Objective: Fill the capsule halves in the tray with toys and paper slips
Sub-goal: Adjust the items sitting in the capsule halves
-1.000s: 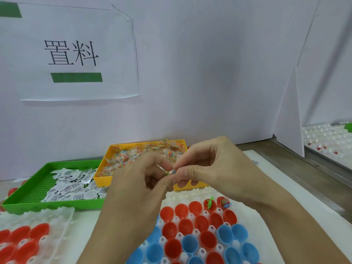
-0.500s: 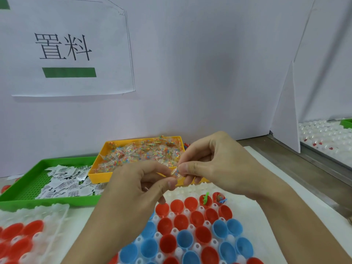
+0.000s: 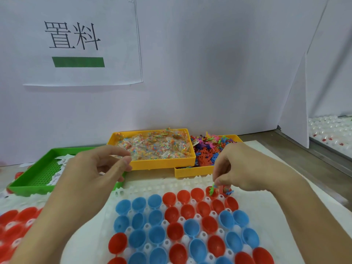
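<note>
A white tray in front of me holds rows of red capsule halves and blue capsule halves. In the back row, one red half has a green toy in it and its right neighbour a blue toy. My right hand points its fingers down over the half with the green toy; thumb and forefinger pinch a small clear packet, barely visible. My left hand hovers at the tray's back left corner, fingers curled round a few small clear packets.
A green tray with paper slips stands back left. A yellow tray holds clear bead packets; another yellow tray holds colourful toys. A second capsule tray lies at the left. A white divider stands right.
My hands were together above the tray, passing a packet from left to right. They have separated: the right went down to the back-row capsule halves, the left drew back to the left.
</note>
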`<state>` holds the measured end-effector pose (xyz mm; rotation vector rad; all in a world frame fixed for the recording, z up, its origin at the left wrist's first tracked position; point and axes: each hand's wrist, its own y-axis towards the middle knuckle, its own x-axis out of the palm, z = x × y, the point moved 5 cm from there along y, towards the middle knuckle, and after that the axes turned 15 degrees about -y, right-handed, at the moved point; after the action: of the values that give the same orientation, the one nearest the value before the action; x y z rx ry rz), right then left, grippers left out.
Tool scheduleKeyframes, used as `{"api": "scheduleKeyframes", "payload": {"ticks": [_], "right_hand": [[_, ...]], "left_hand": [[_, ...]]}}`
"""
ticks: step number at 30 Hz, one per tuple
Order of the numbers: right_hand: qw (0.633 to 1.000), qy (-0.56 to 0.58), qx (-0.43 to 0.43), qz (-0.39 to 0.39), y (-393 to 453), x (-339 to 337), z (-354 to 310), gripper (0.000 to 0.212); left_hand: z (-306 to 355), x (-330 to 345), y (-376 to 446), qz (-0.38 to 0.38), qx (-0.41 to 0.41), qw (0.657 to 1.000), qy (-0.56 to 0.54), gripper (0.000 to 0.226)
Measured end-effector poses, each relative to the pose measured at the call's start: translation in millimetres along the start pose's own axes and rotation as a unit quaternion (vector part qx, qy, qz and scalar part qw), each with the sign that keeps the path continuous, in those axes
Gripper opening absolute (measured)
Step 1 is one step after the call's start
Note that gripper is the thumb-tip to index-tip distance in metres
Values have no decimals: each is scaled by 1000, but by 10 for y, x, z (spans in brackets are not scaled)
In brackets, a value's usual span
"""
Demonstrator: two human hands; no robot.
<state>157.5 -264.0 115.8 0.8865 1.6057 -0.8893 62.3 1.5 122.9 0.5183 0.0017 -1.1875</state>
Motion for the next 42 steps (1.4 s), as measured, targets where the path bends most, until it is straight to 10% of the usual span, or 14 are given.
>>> {"api": "scheduleKeyframes", "payload": {"ticks": [28, 37, 42], "right_hand": [[997, -81, 1, -16, 144, 220, -17, 27], [997, -25, -17, 66, 108, 18, 88, 24], [993, -24, -29, 115, 108, -67, 159, 23]], "left_hand": [[-285, -336, -7, 192, -98, 960, 180, 25], [-791, -551, 659, 93, -279, 897, 331, 3], [-1044, -461, 723, -14, -327, 872, 364, 39]]}}
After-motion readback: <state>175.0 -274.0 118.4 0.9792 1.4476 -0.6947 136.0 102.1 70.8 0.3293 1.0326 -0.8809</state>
